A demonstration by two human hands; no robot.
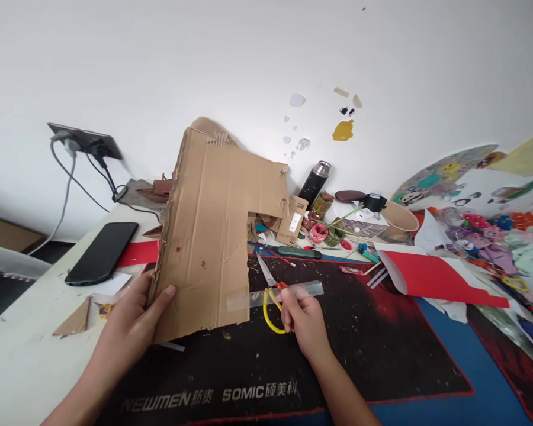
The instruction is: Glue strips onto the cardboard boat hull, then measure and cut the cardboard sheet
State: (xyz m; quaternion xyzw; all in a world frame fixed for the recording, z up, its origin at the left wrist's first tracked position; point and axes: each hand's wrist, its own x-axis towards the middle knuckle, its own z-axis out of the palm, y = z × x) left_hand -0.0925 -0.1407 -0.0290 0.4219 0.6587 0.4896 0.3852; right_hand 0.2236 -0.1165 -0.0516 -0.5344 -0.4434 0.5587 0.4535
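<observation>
My left hand (135, 316) grips a large piece of brown cardboard (208, 236) by its lower left edge, thumb in front. The cardboard is held up, tilted, with a notch cut out of its lower right side. In my right hand (304, 319) is a clear plastic ruler (308, 289), pinched between thumb and fingers. The ruler's left end overlaps the cardboard's lower right edge; whether they touch I cannot tell. Scissors (270, 322) with yellow and red handles lie on the black mat (359, 343) just behind my right hand, partly hidden by the ruler and fingers.
A black phone (102, 254) lies at the left, near a cardboard scrap (73, 319). Along the wall stand a black thermos (314, 183), small paint jars (318, 232) and a green utility knife (298, 252). Red paper (444, 275) and colourful crafts (493, 234) fill the right side.
</observation>
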